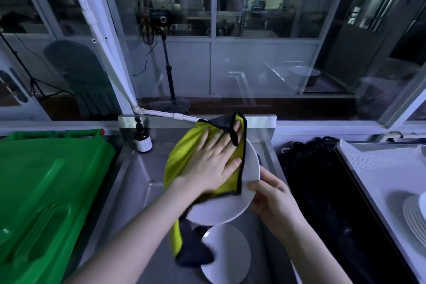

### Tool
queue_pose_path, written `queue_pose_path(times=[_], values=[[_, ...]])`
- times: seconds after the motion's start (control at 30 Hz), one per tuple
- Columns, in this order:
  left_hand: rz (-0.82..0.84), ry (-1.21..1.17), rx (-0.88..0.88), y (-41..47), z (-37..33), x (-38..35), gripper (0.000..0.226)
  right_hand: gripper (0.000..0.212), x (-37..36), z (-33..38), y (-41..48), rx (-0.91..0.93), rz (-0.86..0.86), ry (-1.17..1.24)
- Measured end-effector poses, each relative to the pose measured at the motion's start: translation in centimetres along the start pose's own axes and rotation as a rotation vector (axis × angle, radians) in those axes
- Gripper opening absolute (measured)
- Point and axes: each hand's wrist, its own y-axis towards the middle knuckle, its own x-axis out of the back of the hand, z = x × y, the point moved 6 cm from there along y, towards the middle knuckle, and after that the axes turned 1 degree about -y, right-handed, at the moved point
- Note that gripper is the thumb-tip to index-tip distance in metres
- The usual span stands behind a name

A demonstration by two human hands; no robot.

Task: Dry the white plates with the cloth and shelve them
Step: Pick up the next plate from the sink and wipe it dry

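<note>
The left hand [211,159] lies flat with straight, spread fingers, pressing the yellow cloth [184,154] onto a white plate [221,210] held tilted over the steel sink [138,180]. The right hand [272,200] grips that plate's rim, thumb on its face and fingers curled behind. A second plate [230,258] lies in the sink below, and a stack of plates [415,217] sits to the right.

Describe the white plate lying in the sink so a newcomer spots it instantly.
Find the stainless steel sink beside the big green plastic bin lid. At its near end a round white plate lies flat, under the hanging yellow-and-black cloth. Unlike the held white plate being wiped above it, or the white plate stack on the right-hand counter, no hand touches it.
</note>
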Motion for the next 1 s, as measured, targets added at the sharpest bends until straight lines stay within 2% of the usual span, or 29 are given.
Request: queue_pose_path(times=[0.1,0.2,0.27,0.33,0.37,0.43,0.53,0.57,0.6,0.67,0.8,0.87,0.93,1.0], values=[[-0.125,-0.089,0.07,0.8,3.1,1.7,0.062,0.051,0.0,1.3,-0.4,0.009,0.063,-0.106],[-0.047,-0.437,0.309,0.1,6.9,1.7,0.058,0.049,0.1,3.5,-0.5,0.031,0.107,-0.23],[0.024,-0.718,0.416,-0.6,8.5,1.2,0.073,0.041,-0.1,5.1,-0.3,0.04,0.131,-0.372],[0.055,-0.863,0.39,-1.3,8.8,1.0,0.092,0.038,-0.5,6.4,0.1,0.037,0.167,-0.516],[0.065,-0.886,0.375,-1.6,8.7,1.0,0.094,0.038,-0.9,6.9,0.3,0.028,0.185,-0.572],[0.08,-0.921,0.333,-1.7,8.0,1.4,0.074,0.035,-2.2,7.3,1.0,0.02,0.228,-0.694],[0.133,-0.855,0.249,-1.5,6.5,1.7,0.019,0.031,-4.2,7.2,2.2,0.077,0.273,-0.958],[0.133,-0.848,0.235,-1.6,6.1,1.7,0.012,0.03,-4.6,7.2,2.5,0.089,0.276,-1.025],[0.112,-0.879,0.231,-1.9,6.0,1.5,0.013,0.03,-4.9,7.3,2.8,0.097,0.27,-1.068],[0.008,-1.022,0.268,-3.0,6.2,1.1,0.032,0.03,-4.8,8.2,3.1,0.103,0.241,-1.102],[-0.222,-1.303,0.506,-6.7,7.4,-0.9,0.039,0.033,-3.2,10.3,3.0,0.129,0.171,-0.957],[-0.224,-1.282,0.572,-7.3,7.7,-1.7,0.056,0.037,-2.7,10.3,2.9,0.118,0.144,-0.884],[-0.187,-1.216,0.558,-6.9,7.9,-1.2,0.073,0.035,-2.9,9.9,3.0,0.117,0.14,-0.917],[-0.145,-1.17,0.457,-5.8,7.6,0.3,0.065,0.028,-4.3,9.4,3.0,0.13,0.191,-1.045]])
